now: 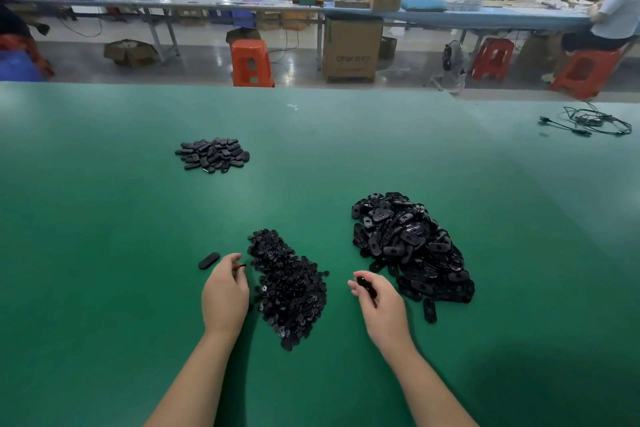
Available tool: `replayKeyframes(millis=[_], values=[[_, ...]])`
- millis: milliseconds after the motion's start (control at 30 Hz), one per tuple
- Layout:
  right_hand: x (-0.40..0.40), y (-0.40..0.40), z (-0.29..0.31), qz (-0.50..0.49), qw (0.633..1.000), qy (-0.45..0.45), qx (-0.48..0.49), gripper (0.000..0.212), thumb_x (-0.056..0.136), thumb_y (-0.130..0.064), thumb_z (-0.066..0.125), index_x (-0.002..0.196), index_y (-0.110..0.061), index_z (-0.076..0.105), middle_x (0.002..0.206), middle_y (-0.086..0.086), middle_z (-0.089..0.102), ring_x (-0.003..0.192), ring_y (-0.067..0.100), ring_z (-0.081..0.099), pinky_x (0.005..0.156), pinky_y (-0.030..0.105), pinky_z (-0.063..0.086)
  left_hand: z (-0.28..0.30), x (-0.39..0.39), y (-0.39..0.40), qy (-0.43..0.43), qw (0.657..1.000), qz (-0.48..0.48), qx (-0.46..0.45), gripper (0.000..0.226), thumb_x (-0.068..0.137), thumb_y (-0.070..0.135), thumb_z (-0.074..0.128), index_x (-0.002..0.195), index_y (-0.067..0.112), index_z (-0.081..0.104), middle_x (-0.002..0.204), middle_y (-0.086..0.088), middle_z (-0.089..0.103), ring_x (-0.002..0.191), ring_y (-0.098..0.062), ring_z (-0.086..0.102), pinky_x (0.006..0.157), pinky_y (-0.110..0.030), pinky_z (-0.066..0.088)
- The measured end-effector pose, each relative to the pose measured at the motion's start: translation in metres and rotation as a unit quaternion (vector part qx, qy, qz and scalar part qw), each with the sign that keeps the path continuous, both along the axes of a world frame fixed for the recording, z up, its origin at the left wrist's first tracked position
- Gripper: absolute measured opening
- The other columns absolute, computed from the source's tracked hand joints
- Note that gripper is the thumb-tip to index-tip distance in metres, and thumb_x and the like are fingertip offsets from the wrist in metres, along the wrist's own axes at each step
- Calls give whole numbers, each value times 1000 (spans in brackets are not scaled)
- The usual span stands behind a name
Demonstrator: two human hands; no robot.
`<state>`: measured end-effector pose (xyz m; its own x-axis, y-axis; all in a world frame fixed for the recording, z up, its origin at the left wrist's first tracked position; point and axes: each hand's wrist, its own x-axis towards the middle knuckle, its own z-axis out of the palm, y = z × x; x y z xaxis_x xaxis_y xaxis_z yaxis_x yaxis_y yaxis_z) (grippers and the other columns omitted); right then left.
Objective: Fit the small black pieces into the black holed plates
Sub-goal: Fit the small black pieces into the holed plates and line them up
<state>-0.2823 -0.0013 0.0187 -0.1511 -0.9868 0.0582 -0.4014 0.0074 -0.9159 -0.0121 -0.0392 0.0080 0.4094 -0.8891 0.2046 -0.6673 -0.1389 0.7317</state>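
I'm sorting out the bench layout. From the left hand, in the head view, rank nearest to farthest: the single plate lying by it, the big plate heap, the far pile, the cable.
From the left hand:
1. Single plate, just up-left of the fingers.
2. Big plate heap, to the right, beyond the right hand.
3. Far pile, straight ahead up the table.
4. Cable, far right corner.

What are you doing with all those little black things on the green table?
A person is putting small pieces into holed plates. The left hand pinches one small black piece taken from the pile of small pieces between the hands. The right hand holds one black holed plate from the big pile of plates on the right. The two parts are not joined yet. A smaller pile sits farther back, and one loose plate lies beside the left hand.
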Motion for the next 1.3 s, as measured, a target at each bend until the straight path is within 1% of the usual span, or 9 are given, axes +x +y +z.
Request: replayKeyframes(millis=[200, 467, 633, 767, 833, 933, 1000, 1133, 1300], values=[[2, 0, 1, -10, 999, -8, -31, 30, 102, -4, 55, 98, -33, 61, 114, -2, 53, 97, 3, 71, 86, 14, 54, -1, 3, -3, 43, 999, 2, 10, 22, 98, 8, 59, 119, 9, 66, 108, -3, 71, 92, -13, 62, 82, -31, 51], [-1, 0, -4, -23, 997, -68, 13, 19, 94, -6, 70, 94, -24, 65, 95, -8, 74, 97, -1, 70, 87, 15, 55, 1, 4, -2, 56, 998, 5, 14, 15, 96, 9, 62, 106, 16, 70, 90, 10, 69, 73, 3, 61, 62, -13, 41], [1, 1, -3, -27, 998, -62, 18, 34, 98, -8, 65, 123, -31, 67, 107, -15, 71, 100, -7, 67, 89, 8, 50, 3, 3, -2, 70, 997, 10, 20, 14, 95, 10, 63, 103, 19, 71, 86, 14, 69, 69, 1, 62, 58, -11, 40], [1, -1, -5, -51, 997, -58, 17, 25, 101, -10, 60, 102, -34, 67, 99, -13, 74, 95, -1, 72, 86, 22, 59, 9, 3, -3, 85, 996, 15, 20, 14, 93, 13, 66, 95, 26, 73, 78, 18, 68, 64, -4, 61, 55, -14, 39], [2, -2, -5, -56, 995, -75, 16, 23, 103, -10, 56, 99, -31, 63, 99, -10, 75, 94, -1, 72, 86, 23, 59, 15, 2, -7, 124, 992, 20, 19, 17, 92, 15, 67, 89, 30, 72, 78, 16, 70, 69, -9, 64, 58, -17, 43], [3, -3, -4, -54, 993, -101, 17, 19, 104, -11, 53, 103, -29, 61, 96, -6, 76, 94, 3, 73, 86, 24, 57, 24, -4, -14, 252, 967, 38, 2, 20, 91, 13, 69, 83, 31, 74, 81, 12, 74, 80, -13, 68, 70, -24, 50], [3, -3, -3, -50, 994, -97, 20, 20, 104, -12, 54, 103, -31, 62, 91, -5, 76, 89, 5, 73, 82, 23, 58, 31, -16, -15, 282, 959, 11, -2, 20, 91, 13, 71, 83, 31, 75, 79, 11, 75, 77, -9, 68, 71, -23, 52], [2, -3, -4, -41, 992, -116, 30, 24, 104, -8, 52, 102, -29, 63, 88, 0, 76, 80, 11, 74, 70, 26, 60, 42, -65, -11, 241, 964, -112, 23, 16, 88, 15, 73, 91, 30, 77, 82, 16, 75, 77, 3, 68, 69, -9, 48], [3, -4, -4, -35, 989, -138, 40, 23, 102, -1, 52, 108, -19, 65, 91, 3, 76, 73, 17, 73, 67, 27, 59, 44, -114, -4, 179, 962, -194, 73, 10, 87, 13, 74, 84, 23, 72, 73, 7, 71, 53, 0, 58, 58, -17, 47]])
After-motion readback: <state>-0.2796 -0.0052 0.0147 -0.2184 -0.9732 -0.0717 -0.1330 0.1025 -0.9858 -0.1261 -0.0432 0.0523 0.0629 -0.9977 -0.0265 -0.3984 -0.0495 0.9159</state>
